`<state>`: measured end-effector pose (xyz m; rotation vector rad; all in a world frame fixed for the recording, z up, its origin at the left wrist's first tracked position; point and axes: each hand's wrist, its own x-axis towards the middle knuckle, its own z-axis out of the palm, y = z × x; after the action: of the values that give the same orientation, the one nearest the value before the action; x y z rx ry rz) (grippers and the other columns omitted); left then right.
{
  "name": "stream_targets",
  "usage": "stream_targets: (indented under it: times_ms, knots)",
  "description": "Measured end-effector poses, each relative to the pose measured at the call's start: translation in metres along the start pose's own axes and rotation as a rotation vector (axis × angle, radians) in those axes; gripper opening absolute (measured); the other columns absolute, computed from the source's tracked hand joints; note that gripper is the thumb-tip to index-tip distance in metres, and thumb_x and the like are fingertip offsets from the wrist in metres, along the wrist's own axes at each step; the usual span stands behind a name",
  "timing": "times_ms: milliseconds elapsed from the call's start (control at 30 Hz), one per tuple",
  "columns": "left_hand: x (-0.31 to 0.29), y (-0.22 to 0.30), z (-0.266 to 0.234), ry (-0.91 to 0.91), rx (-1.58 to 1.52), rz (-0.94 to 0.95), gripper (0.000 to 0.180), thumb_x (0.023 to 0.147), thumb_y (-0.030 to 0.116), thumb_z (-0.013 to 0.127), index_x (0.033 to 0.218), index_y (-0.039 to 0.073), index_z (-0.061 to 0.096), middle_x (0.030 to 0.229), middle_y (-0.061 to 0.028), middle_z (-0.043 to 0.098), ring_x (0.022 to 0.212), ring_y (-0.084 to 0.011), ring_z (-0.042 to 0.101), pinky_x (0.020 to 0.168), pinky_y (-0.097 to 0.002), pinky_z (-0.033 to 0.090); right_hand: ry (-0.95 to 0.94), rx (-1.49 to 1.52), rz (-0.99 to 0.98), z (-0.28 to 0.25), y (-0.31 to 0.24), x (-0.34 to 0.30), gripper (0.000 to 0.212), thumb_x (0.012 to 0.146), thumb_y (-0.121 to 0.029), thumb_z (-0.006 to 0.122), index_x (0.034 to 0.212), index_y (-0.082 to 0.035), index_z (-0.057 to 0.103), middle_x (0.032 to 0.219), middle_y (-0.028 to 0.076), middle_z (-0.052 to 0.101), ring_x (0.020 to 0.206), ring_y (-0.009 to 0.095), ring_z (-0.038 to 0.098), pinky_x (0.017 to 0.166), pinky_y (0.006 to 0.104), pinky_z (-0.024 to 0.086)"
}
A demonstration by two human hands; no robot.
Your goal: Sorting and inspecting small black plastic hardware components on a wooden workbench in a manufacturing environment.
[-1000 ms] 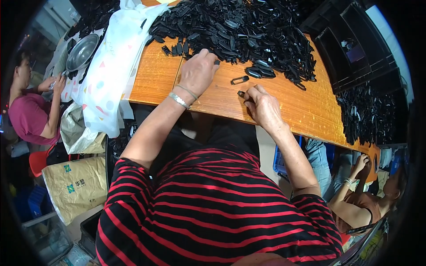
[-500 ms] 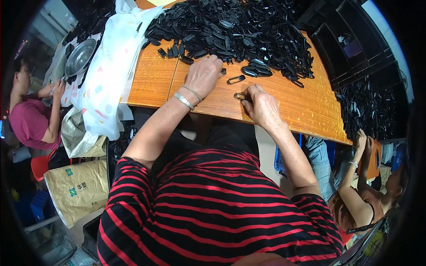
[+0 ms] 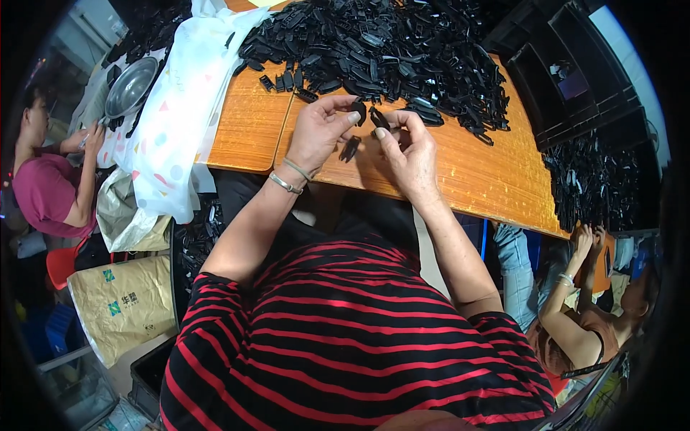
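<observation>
My left hand (image 3: 321,138) pinches a small curved black plastic piece (image 3: 359,113) between thumb and fingertips. Close beside it, my right hand (image 3: 413,156) grips a second narrow black plastic part (image 3: 378,119). The two pieces face each other with a slight gap, above the wooden table (image 3: 460,169). Just below my left fingers another small black piece (image 3: 350,149) shows; whether it lies on the table or is held, I cannot make out. A large heap of black plastic parts (image 3: 374,50) spreads beyond my hands.
A patterned white plastic sheet (image 3: 180,108) covers the table's left side, with a metal bowl (image 3: 132,86) past it. Black crates (image 3: 575,72) stand at the right. One person (image 3: 54,179) works at the left, another (image 3: 586,316) at the right. A paper sack (image 3: 126,305) stands lower left.
Both hands have lifted and come together. The right hand brought its black part up and leftward; the left hand turned over, now showing a black piece in its fingertips.
</observation>
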<state>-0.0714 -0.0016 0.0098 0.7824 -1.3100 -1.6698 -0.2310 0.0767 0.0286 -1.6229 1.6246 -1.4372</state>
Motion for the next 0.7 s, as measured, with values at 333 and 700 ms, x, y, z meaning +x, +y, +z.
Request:
stream_targets:
  times_ms: [333, 700]
  knots:
    - [-0.01, 0.004, 0.006, -0.019, -0.021, 0.063, 0.029, 0.089, 0.006, 0.066, 0.116, -0.004, 0.061, 0.1, -0.0021, 0.065, 0.069, -0.0018, 0.058, 0.06, -0.0155, 0.048, 0.004, 0.041, -0.04, 0.011, 0.008, 0.003, 0.022, 0.089, -0.001, 0.065, 0.109, 0.0, 0.058, 0.085, 0.001, 0.061, 0.068, 0.004, 0.058, 0.06, 0.0199, 0.049]
    - [-0.035, 0.006, 0.018, 0.08, 0.044, 0.133, 0.028, 0.088, 0.004, 0.066, 0.116, -0.002, 0.063, 0.083, 0.0017, 0.062, 0.064, -0.0003, 0.051, 0.057, -0.0159, 0.042, 0.038, -0.182, -0.328, 0.011, 0.001, -0.001, 0.022, 0.079, 0.003, 0.071, 0.098, 0.0, 0.063, 0.084, 0.005, 0.056, 0.062, 0.008, 0.055, 0.055, 0.0214, 0.046]
